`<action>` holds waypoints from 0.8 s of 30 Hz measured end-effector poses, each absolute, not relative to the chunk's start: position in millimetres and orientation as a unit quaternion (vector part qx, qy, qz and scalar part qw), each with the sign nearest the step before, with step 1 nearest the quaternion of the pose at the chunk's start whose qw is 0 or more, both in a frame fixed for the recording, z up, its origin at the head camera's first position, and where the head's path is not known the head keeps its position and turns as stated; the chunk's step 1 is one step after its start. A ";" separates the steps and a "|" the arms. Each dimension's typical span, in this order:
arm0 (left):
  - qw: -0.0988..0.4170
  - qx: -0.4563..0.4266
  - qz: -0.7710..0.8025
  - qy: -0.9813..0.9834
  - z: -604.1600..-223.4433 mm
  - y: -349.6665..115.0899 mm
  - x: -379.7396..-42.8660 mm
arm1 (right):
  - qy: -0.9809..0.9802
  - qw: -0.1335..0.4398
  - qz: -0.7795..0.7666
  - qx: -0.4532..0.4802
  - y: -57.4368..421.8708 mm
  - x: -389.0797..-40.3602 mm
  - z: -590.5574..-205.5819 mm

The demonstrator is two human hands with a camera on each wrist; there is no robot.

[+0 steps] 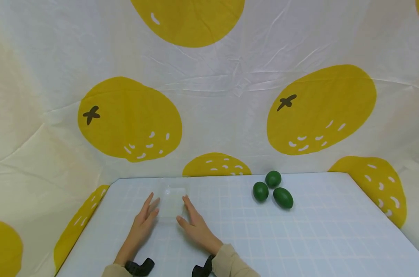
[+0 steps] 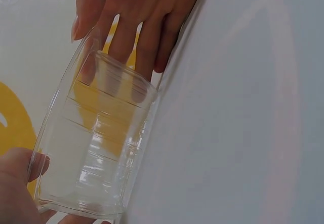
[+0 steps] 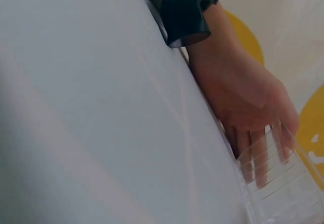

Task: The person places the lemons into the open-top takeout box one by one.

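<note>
While two bare hands flank a clear, box-shaped plastic container with ridged walls [image 1: 173, 202], the step in hand looks like setting, steadying or starting to take hold of it; this instant alone does not settle which. It sits on the left part of the counter [image 1: 317, 238], a flat top with a pale blue-and-white checked surface. The left hand [image 1: 144, 222] and right hand [image 1: 198, 230] are at opposite sides of it, fingers loose and extended rather than clenched, neither clasping it; whether every fingertip touches the walls I cannot tell.

The next move seems to call for even inward pressure from both sides if the container is to shift, or a clean outward parting if it is to stay. Thin plastic would probably flex or skid under uneven pushing.

There is little margin behind the container before the counter's back edge, where a white cloth backdrop with yellow fruit prints [image 1: 227, 127] hangs. The counter's left edge slants past the left hand. Well right of the container, a dark green oval fruit [image 1: 283, 198] lies near a round green fruit [image 1: 260, 191] and a rearmost green fruit [image 1: 273, 179]; the roomiest path runs rightward, in front of them.
</note>
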State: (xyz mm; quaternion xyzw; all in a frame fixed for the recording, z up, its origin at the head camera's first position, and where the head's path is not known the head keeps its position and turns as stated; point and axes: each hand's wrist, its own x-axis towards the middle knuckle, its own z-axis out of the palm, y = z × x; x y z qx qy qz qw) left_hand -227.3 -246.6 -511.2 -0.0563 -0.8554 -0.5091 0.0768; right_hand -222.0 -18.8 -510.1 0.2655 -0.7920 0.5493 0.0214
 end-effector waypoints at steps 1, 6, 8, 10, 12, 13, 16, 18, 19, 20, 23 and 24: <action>0.078 -0.057 -0.508 -0.856 -510.5 -244.9 -226.5 | -0.792 0.024 0.548 0.268 -17.6 -221.8 -510.4; 0.083 -0.061 -0.506 -0.856 -507.1 -234.1 -224.0 | -0.791 0.027 0.551 0.265 -9.2 -220.9 -510.2; 0.082 -0.058 -0.507 -0.856 -506.7 -229.2 -223.5 | -0.792 0.027 0.550 0.263 -5.2 -220.5 -510.0; 0.082 -0.052 -0.506 -0.857 -507.0 -224.0 -223.1 | -0.795 0.027 0.547 0.261 -0.6 -219.8 -510.0; 0.082 -0.047 -0.504 -0.859 -507.6 -218.5 -222.9 | -0.795 0.026 0.547 0.259 4.4 -219.3 -510.3; 0.084 -0.046 -0.504 -0.858 -508.0 -216.0 -222.7 | -0.795 0.026 0.547 0.259 7.0 -219.3 -510.3; 0.087 -0.046 -0.503 -0.858 -510.1 -209.3 -222.5 | -0.796 0.016 0.549 0.253 14.9 -219.2 -511.1; 0.090 -0.050 -0.504 -0.857 -511.3 -205.6 -222.2 | -0.798 0.010 0.548 0.251 19.7 -219.3 -512.0; 0.091 -0.051 -0.504 -0.857 -511.4 -203.7 -222.0 | -0.799 0.007 0.547 0.251 22.0 -219.4 -512.4; 0.091 -0.054 -0.505 -0.857 -511.6 -201.8 -221.8 | -0.800 0.006 0.546 0.250 24.2 -219.3 -512.9; 0.090 -0.058 -0.504 -0.857 -511.8 -196.0 -220.7 | -0.800 0.010 0.545 0.249 30.0 -218.6 -512.9; 0.087 -0.058 -0.504 -0.857 -512.0 -194.1 -220.5 | -0.800 0.012 0.546 0.250 31.9 -218.2 -512.6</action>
